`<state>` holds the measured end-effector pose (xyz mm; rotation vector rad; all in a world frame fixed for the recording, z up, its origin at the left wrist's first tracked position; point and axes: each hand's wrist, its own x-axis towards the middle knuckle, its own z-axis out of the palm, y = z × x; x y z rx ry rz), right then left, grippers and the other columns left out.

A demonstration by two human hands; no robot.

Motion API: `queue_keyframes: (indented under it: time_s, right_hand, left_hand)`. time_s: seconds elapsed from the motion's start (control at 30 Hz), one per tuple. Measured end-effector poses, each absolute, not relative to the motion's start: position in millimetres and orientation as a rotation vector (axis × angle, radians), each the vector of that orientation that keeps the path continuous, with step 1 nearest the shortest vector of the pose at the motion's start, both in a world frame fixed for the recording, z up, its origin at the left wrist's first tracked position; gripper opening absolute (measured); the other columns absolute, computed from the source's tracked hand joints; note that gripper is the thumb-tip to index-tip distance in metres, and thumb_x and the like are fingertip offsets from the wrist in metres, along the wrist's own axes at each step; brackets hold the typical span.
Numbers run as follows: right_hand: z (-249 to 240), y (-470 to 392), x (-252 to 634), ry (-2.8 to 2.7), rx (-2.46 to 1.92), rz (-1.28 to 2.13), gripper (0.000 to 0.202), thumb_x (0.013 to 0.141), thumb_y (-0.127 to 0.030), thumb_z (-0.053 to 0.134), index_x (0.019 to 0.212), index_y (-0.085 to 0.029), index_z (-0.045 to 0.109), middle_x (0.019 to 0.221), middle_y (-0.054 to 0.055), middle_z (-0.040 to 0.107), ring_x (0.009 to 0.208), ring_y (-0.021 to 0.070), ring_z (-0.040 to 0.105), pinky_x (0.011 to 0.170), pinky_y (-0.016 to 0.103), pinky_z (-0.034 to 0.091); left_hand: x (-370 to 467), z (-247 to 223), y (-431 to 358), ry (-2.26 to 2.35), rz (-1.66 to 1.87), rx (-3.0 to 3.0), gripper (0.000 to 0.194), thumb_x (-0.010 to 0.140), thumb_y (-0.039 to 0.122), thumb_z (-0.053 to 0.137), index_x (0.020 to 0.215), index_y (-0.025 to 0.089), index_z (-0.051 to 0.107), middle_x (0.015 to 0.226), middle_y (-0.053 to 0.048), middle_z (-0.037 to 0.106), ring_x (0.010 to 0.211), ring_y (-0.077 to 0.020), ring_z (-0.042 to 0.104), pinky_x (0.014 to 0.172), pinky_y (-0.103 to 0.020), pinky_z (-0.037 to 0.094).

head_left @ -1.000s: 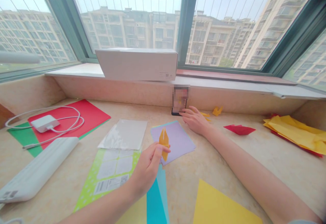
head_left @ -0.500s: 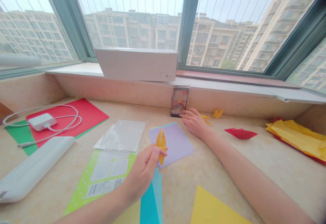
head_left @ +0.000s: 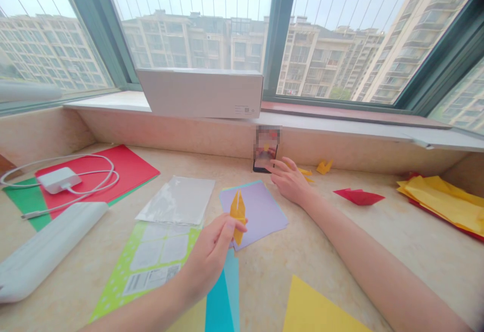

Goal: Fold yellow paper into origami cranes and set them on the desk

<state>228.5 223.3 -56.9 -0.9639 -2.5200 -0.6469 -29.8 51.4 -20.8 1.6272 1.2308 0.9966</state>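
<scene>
Windows back a stone ledge; the left hand pinches a folded yellow paper; the right hand, gripping nothing, appears to touch the phone just ahead of it. A light pinch should spare the creases, gentle fingertips keep the phone propped

Beige ledge holds phone at bk, purple-topped ppr stack mid, folded red pc R.

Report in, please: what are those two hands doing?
Left hand pinching folded yellow paper. Right hand open at upright phone, touch unclear. Another yellow fold partly hidden behind right hand.
</scene>
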Motion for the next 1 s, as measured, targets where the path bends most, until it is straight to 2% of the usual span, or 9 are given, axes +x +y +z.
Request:
queue_keyframes:
  time_s: [0.37, 0.53, 0.7, 0.87, 1.0]
  right_hand:
    - [-60.1, 226.8, 229.3, -2.535, -1.035, -0.591, 0.024, 0.090, -0.012, 0.053, 0.086, -0.021, 0.074, 0.121, 0.004, 0.071, 0.127, 0.0266, 0.050, 0.111, 0.051, 0.026]
    - [-57.4, 227.3, 227.7, -2.589, -1.001, -0.588, 0.026, 0.090, -0.010, 0.051, 0.088, -0.021, 0.075, 0.125, 0.003, 0.069, 0.131, 0.0269, 0.047, 0.113, 0.052, 0.024]
    - [-55.3, 224.5, 227.2, -2.597, -0.961, -0.606, 0.024, 0.088, -0.009, 0.053, 0.085, -0.021, 0.074, 0.126, 0.002, 0.068, 0.131, 0.0266, 0.047, 0.114, 0.051, 0.025]
    - [-55.5, 222.8, 227.4, -2.515, -1.004, -0.722, 0.022, 0.087, -0.008, 0.053, 0.082, -0.019, 0.071, 0.136, 0.006, 0.061, 0.134, 0.0253, 0.045, 0.116, 0.050, 0.023]
    - [-55.6, 221.9, 227.0, -2.484, -1.044, -0.752, 0.022, 0.087, -0.008, 0.052, 0.082, -0.019, 0.070, 0.139, 0.009, 0.058, 0.136, 0.0248, 0.043, 0.117, 0.050, 0.021]
  left_hand:
    - [-29.4, -19.9, 50.2, 1.222, 1.011, 1.614, 0.037, 0.098, 0.040, 0.037, 0.087, 0.020, 0.066, 0.101, -0.007, 0.068, 0.100, -0.0233, 0.062, 0.088, -0.035, 0.045]
    - [-28.8, -19.7, 49.8, 1.216, 1.017, 1.608, 0.036, 0.098, 0.039, 0.037, 0.087, 0.021, 0.066, 0.098, -0.007, 0.068, 0.104, -0.0240, 0.061, 0.090, -0.035, 0.045]
    - [-28.8, -18.7, 49.8, 1.216, 1.013, 1.611, 0.036, 0.098, 0.039, 0.037, 0.087, 0.021, 0.066, 0.098, -0.007, 0.068, 0.101, -0.0232, 0.062, 0.091, -0.035, 0.044]
    - [-29.3, -18.9, 49.9, 1.229, 0.994, 1.618, 0.036, 0.098, 0.040, 0.037, 0.088, 0.021, 0.066, 0.099, -0.006, 0.067, 0.093, -0.0213, 0.062, 0.089, -0.034, 0.045]
    - [-29.2, -19.4, 49.5, 1.226, 1.003, 1.611, 0.037, 0.098, 0.041, 0.037, 0.088, 0.021, 0.066, 0.100, -0.006, 0.066, 0.095, -0.0218, 0.062, 0.088, -0.034, 0.045]
